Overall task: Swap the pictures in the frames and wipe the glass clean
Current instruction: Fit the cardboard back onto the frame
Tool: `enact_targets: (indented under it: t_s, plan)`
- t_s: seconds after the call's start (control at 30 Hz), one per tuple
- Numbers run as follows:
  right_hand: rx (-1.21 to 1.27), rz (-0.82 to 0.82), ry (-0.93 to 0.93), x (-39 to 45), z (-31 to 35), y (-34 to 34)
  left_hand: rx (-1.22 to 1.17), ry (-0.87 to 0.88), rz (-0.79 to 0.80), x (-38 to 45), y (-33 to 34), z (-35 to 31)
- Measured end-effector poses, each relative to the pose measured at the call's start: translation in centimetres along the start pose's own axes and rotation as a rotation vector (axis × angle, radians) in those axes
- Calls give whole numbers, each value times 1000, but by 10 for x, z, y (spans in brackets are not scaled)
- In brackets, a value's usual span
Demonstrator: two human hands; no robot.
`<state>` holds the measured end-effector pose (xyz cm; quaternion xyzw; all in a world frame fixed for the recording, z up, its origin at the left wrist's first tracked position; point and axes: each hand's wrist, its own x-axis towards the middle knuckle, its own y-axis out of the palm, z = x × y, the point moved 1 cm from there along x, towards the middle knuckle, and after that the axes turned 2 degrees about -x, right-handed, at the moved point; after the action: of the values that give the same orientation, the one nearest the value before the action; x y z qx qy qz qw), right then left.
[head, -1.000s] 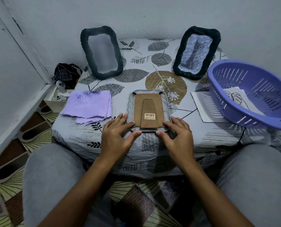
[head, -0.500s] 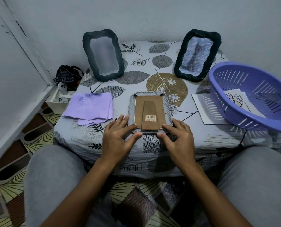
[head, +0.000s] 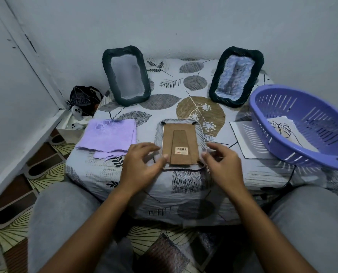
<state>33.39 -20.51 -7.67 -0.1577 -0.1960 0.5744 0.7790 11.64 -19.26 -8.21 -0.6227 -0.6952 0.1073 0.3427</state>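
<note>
Head view: a low table [head: 109, 180] draped in a leaf-print cloth is filling the middle of the scene, with the person's two grey-clad knees showing at the lower corners. Three frames are lying or standing on it. One frame [head: 181, 143] is lying face down near the front edge, its brown backing board [head: 181, 134] with a folded stand and a barcode sticker [head: 181, 150] facing up. The left hand [head: 142, 164] is resting at the frame's lower left corner, fingers loosely curved, thumb tip touching the board edge; whether it is grasping anything cannot be told. The right hand [head: 223, 164] is hovering at the lower right corner with fingers curled, and its hold cannot be told either. The two hands are covering the frame's near corners. Two dark frames are leaning against the back wall: the left frame [head: 126, 75] is showing only a blank grey pane, and the right frame [head: 236, 76] is holding a cat picture. One folded purple cloth [head: 107, 137] is lying just left of the flat frame. One purple basket [head: 302, 125] is sitting tilted at the right, holding a leaf drawing [head: 280, 128] and overlapping one white sheet [head: 245, 140] lying on the table. On the floor at left, a white box [head: 73, 126] is holding small white figures, with a dark bag [head: 83, 98] behind it.
</note>
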Motion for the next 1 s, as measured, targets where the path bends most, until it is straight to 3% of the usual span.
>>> enact_targets:
  t_s: [0.23,0.37,0.47,0.6,0.73,0.83,1.0]
  plan:
    - [186,194,399,57,17,-4,-160,-323,129,52,9,-17]
    - [439,255,477,57,36,-12,-302,-419,113,62,11,-26]
    - [563,200,354,65,64,-23,-419,-432,76,76,4,-44]
    - [407,43,42,70,104,-31,-473,-289,-10,101,-4,-92]
    - [237,-42,-213,58,128,-24,-803,-439,88,114,-9,-129]
    - [121,-52,-360,52,134,-18,-965,-525,68,121,-10,-126]
    - [16,-44,-421,61,131,-23,-1103,-544,147,121,-13,-105]
